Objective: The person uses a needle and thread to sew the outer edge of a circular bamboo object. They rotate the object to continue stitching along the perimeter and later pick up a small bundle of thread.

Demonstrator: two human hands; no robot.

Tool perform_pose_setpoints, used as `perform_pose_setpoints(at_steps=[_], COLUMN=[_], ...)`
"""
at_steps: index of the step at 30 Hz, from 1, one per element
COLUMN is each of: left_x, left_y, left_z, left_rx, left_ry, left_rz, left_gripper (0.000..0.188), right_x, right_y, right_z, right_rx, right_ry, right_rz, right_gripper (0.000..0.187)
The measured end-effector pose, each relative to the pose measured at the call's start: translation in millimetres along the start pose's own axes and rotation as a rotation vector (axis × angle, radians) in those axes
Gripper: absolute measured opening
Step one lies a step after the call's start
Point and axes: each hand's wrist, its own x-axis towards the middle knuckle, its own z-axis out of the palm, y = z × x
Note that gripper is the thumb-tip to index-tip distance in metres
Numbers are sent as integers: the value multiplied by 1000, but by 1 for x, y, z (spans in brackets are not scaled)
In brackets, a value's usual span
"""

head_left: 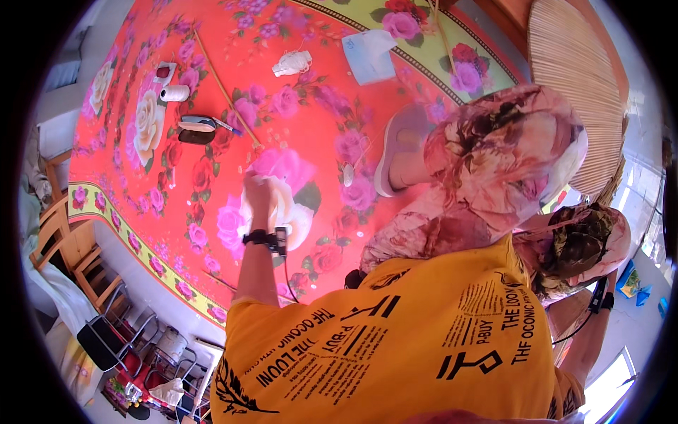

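My left hand (256,189) reaches down over a red floral cloth (212,233), with a black band and a small device on its wrist. Its fingers look curled together; whatever may be in them is too small or hidden to make out. Just beyond this hand lies the near end of a thin wooden stick (224,90). At the far right, beside my bent knee in floral trousers, my right forearm extends outward. My right hand (611,274) is mostly hidden and its fingers do not show.
Beyond the left hand lie a dark oval case (196,130), a pen (227,126), a white thread spool (175,93) and a white thread bundle (292,63). A pale blue sheet (369,58) lies farther back. A large woven disc (575,78) stands right; chairs (106,343) stand lower left.
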Motion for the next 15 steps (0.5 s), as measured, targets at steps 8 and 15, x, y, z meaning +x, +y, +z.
perform_pose_setpoints(at_steps=[8,15], left_x=[-67,2], left_y=[147,81], left_z=[66,93], left_rx=[190,532], left_ry=[-640,-494], left_rz=[276,342], left_gripper=[40,53], right_x=[17,18], right_y=[28,50], right_z=[38,111], right_rx=[-3,2], right_ry=[-46,-117], right_rz=[-41,-160], right_gripper=[28,26])
